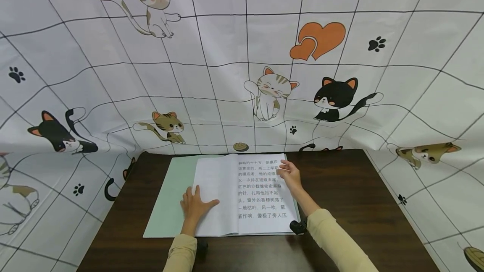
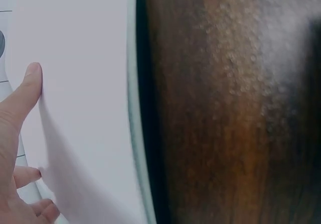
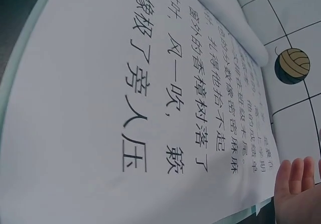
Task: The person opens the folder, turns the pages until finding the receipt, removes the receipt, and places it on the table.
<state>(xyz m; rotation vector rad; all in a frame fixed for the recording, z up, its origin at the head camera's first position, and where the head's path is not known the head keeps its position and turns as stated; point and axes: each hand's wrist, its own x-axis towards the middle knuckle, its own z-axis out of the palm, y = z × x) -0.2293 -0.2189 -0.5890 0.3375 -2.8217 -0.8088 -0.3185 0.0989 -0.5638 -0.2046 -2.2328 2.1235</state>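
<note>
The left hand (image 1: 196, 207) is resting on the blank left page (image 1: 215, 221) of an open book (image 1: 232, 196), its fingers (image 1: 197, 191) sitting wide apart. The right hand (image 1: 291, 176) is reaching over the far right edge of the page with words (image 1: 261, 188). Its fingers are bending a little, close together; I can't tell if they are touching paper. The book is lying mid-bench (image 1: 351, 188), its green cover (image 1: 160, 213) sticking out left. Cats (image 1: 336, 98) are covering the white wall (image 1: 223, 47) behind.
</note>
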